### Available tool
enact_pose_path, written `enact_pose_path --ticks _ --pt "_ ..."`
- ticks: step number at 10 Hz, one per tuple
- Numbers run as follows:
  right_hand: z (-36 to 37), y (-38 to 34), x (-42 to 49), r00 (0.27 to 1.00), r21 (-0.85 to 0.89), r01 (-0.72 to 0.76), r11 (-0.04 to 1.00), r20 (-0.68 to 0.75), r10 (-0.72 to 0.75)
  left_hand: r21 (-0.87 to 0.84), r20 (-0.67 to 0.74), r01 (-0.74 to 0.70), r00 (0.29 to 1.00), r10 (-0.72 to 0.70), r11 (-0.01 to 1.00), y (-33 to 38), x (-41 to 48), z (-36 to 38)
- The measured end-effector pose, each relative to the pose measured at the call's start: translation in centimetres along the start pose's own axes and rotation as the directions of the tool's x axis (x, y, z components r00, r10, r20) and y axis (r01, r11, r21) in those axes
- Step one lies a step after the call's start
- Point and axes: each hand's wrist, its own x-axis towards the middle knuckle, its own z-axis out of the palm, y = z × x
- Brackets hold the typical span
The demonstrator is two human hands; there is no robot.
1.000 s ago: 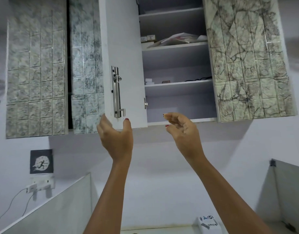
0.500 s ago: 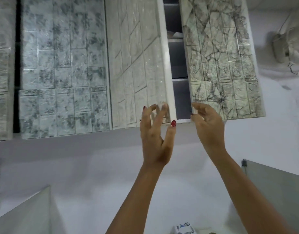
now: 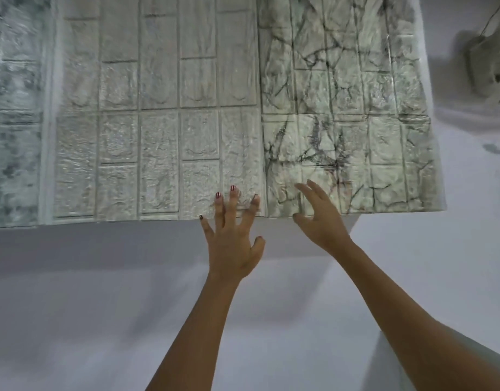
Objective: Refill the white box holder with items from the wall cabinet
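The wall cabinet [image 3: 186, 108] fills the upper part of the head view, its doors covered in grey-white brick-pattern panels and all closed. My left hand [image 3: 232, 238] is raised with fingers spread, its fingertips pressed flat on the lower right corner of the middle door [image 3: 158, 136]. My right hand [image 3: 319, 218] is open beside it, fingers apart at the bottom edge of the right door [image 3: 356, 136], holding nothing. The white box holder and the cabinet's contents are out of sight.
A bare white wall [image 3: 102, 306] lies below the cabinet. At the lower right edge a grey-white panel [image 3: 395, 362] shows behind my right forearm. A dark fixture with wires [image 3: 480, 66] hangs on the wall at the far right.
The middle door, wide open one second ago with the shelves showing, has swung shut. My left hand followed it rightwards and now presses on it. The view shifted left.
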Motion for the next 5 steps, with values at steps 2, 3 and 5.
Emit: enact_pose_path --ticks 2,3,5 --pt "3.9 3.8 2.3 0.983 -0.208 0.150 0.967 -0.076 -0.169 0.067 -0.027 0.042 0.999 -0.041 0.997 -0.5 1.9 3.4" --pt "4.6 3.9 2.2 0.973 -0.200 0.170 0.965 -0.119 -0.196 0.067 -0.040 0.033 0.999 -0.030 0.997 -0.5 1.5 3.4" --pt "3.5 3.2 2.4 0.994 -0.073 0.106 0.992 -0.022 -0.108 -0.025 0.054 0.081 0.995 -0.080 0.996 0.2 2.4 1.4"
